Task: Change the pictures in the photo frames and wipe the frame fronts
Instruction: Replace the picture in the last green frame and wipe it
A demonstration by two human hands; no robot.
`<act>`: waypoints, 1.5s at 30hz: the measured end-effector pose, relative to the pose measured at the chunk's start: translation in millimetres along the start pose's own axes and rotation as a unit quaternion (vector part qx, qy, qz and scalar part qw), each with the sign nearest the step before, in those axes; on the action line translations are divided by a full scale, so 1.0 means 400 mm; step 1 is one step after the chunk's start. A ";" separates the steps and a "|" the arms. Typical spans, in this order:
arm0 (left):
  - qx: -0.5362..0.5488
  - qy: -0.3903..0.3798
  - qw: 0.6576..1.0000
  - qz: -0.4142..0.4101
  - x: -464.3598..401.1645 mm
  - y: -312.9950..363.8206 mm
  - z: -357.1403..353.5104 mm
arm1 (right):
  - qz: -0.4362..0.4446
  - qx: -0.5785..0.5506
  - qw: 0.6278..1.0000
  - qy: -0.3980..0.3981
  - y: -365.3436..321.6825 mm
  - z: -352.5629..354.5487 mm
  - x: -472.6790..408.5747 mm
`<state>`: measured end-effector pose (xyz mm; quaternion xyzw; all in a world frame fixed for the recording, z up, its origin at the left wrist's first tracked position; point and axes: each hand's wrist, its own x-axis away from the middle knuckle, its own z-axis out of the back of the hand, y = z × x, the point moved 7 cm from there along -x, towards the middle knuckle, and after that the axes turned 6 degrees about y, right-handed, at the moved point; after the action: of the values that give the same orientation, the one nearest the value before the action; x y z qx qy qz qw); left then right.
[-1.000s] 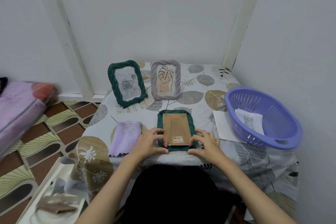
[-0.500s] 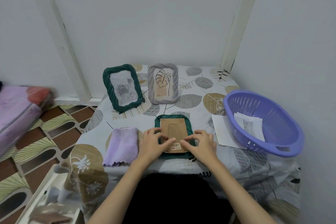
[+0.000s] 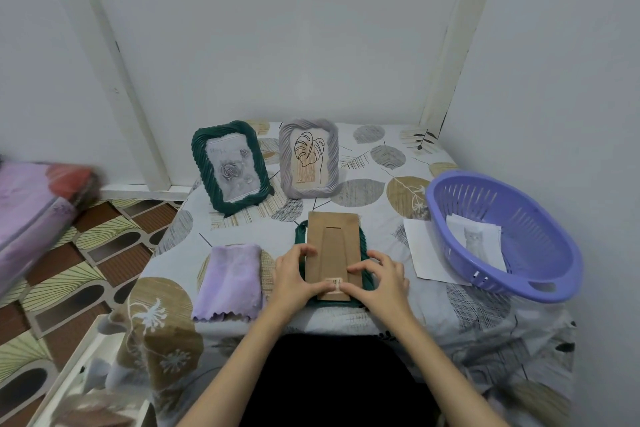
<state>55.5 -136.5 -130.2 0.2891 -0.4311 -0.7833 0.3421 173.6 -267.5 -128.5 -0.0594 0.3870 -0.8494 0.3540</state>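
A dark green frame (image 3: 300, 234) lies face down at the table's front middle. Its brown backing board (image 3: 334, 243) sits on it, the far edge sticking out past the frame's top. My left hand (image 3: 296, 276) grips the board's left edge, thumb near the barcode sticker. My right hand (image 3: 382, 276) pinches the board's near right corner with bent fingers. A lilac cloth (image 3: 228, 277) lies folded to the left. Behind stand a green frame with a rose picture (image 3: 230, 166) and a grey frame with a leaf drawing (image 3: 308, 158).
A purple basket (image 3: 554, 291) at the right holds a cat picture (image 3: 474, 243). A white sheet (image 3: 420, 253) lies partly under it. The table (image 3: 381, 163) fills a wall corner. A pink bundle (image 3: 31, 211) lies on the patterned floor at left.
The backing board has come out of the green frame's recess and shifted away from me. Both hands moved from the frame's sides onto the board's near end.
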 end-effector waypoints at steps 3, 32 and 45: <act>0.050 -0.007 0.999 0.017 -0.007 -0.003 -0.002 | -0.004 -0.028 0.999 0.025 0.007 0.010 -0.012; -0.313 -0.050 0.948 0.042 -0.031 -0.070 0.089 | -0.097 0.190 0.974 0.082 0.040 0.084 -0.051; -0.251 -0.098 0.961 -0.063 -0.017 -0.001 -0.025 | -0.224 0.080 0.968 0.080 0.065 0.079 -0.057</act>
<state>66.9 -135.8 -133.9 0.1421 -0.2326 -0.9111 0.3093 216.7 -283.8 -120.9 -0.0481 0.3218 -0.9371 0.1264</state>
